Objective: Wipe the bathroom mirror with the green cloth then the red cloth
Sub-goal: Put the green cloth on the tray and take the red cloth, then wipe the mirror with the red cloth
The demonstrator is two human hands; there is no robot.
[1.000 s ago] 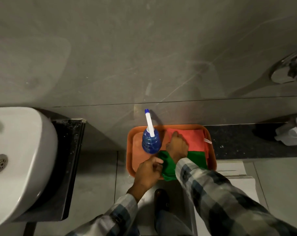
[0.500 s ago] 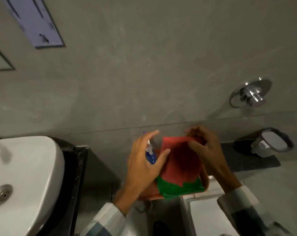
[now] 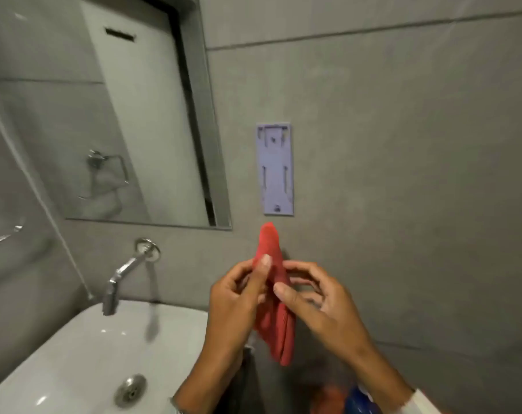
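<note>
The red cloth is folded into a narrow upright strip, held in front of the grey wall. My left hand pinches its upper part between thumb and fingers. My right hand grips its right side, thumb laid across the middle. The bathroom mirror hangs on the wall up and to the left of both hands, above the basin. The green cloth is out of view.
A white basin sits at lower left under a chrome wall tap. A pale plastic mounting plate is fixed to the wall right of the mirror. A blurred blue bottle top and orange tray edge show at the bottom.
Both hands have lifted the red cloth off the tray up to chest height. The view has tilted upward, so the mirror and tap have come into view and the green cloth has dropped out.
</note>
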